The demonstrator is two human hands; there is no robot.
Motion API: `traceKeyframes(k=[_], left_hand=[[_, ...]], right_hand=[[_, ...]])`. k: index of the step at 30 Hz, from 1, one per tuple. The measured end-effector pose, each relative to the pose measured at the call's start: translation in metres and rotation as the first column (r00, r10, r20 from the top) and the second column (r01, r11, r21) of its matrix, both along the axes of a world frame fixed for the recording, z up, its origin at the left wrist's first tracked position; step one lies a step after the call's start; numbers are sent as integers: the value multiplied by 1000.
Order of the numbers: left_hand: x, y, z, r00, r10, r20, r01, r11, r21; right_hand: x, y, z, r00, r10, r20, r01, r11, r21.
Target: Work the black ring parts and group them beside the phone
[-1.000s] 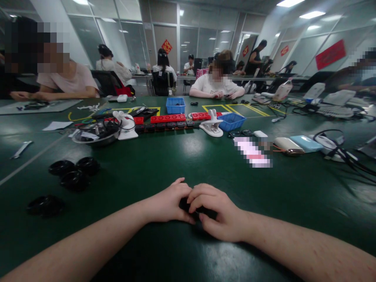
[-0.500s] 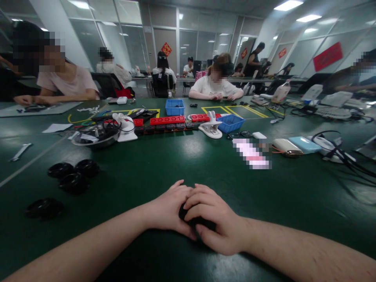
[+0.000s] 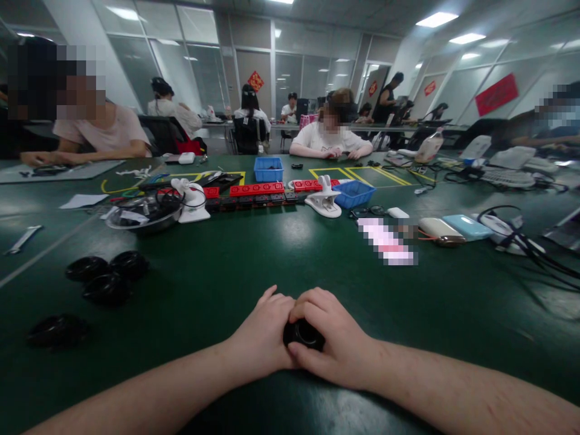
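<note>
A glossy black ring-shaped part (image 3: 304,335) is between my hands, low over the table's near side; its exact kind cannot be made out. My right hand (image 3: 333,338) wraps around it, fingers over the far side and thumb along the near edge. From the left, my left hand (image 3: 267,329) closes against the same part, with most of its fingers hidden behind it and one fingertip sticking up. Several similar black round parts lie to the left, among them one in a group (image 3: 107,289) and one nearer me (image 3: 58,331).
On the green table (image 3: 217,260) stand a metal bowl (image 3: 142,225) of black pieces, a white clip stand (image 3: 324,202), a blue basket (image 3: 356,194) and red-and-black blocks (image 3: 256,192). A wrench (image 3: 23,239) lies far left. Cables (image 3: 528,238) crowd the right. A co-worker (image 3: 333,136) sits opposite.
My right hand has turned, and the ring's round opening now shows. My left thumb, visible under the part before, has gone mostly out of sight. The view has shifted slightly.
</note>
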State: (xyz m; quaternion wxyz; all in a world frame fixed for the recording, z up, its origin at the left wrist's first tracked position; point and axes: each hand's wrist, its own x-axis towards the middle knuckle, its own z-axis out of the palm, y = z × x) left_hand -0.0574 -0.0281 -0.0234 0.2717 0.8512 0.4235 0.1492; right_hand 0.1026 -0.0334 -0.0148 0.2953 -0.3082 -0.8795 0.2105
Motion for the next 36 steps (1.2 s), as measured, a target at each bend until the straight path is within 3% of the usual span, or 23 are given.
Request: traceKeyframes(k=[7,14,20,24,28,32,36], left_hand=[[-14,14,8,971,-234,39,236,970,-60],[-17,13,12,955,-293,41,295,949,-112],[-15,11,9,936,-353,-10,352,935,-52],[-10,6,2,970,-241,-21,240,970,-27],[-3,-1,-3,989,-142,-38,142,990,3],[-2,0,-1,994,-110,-27,109,994,-23],[-7,9,2,987,-163,3,163,986,-41]], right_hand=[[3,0,3,970,185,-160,-164,977,134],[2,-1,9,932,356,-63,-346,929,131],[3,-4,11,942,322,-99,-305,940,151],[4,-4,7,981,140,-132,-121,983,138],[3,-1,2,999,34,-27,-32,997,71],[1,0,0,999,50,-22,-49,998,33],[1,0,0,989,110,-103,-103,992,70]])
